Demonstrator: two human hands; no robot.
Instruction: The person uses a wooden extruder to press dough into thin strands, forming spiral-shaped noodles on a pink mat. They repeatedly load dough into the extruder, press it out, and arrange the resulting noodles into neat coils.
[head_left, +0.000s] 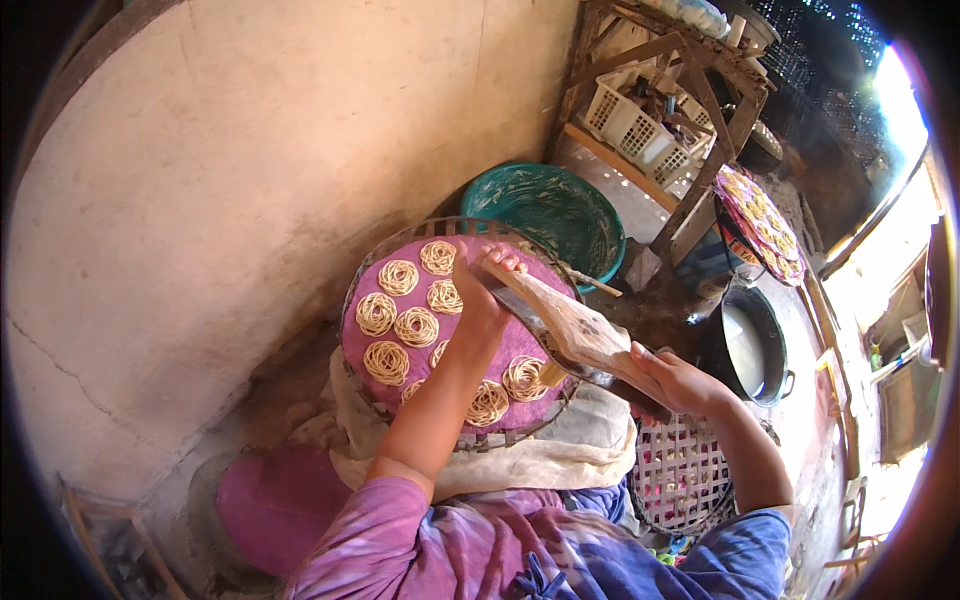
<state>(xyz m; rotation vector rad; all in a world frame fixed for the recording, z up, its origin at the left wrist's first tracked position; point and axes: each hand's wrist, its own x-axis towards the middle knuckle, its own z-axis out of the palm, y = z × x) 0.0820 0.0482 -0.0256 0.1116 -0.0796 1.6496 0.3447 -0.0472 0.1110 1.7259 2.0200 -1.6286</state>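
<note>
A long wooden hand press [572,325] slants across the middle, held at both ends above a round tray. My left hand [492,275] is closed around its upper left end. Around the lower right end wraps my right hand [682,382], thumb on top. Beneath the press, a pale yellow piece [551,373] shows beside a noodle nest [524,377]; whether it is dough or part of the press I cannot tell. Several coiled nests of pale strands lie on a pink cloth [405,265] over the woven tray [455,222]. My left forearm hides some of them.
Behind the tray stands a green basin [590,215] with whitish residue. To the right are a dark pot [745,345] of cloudy liquid and another nest-covered pink round [762,225]. A woven basket [680,470] sits near my right elbow. White crates [625,125] rest on a wooden rack.
</note>
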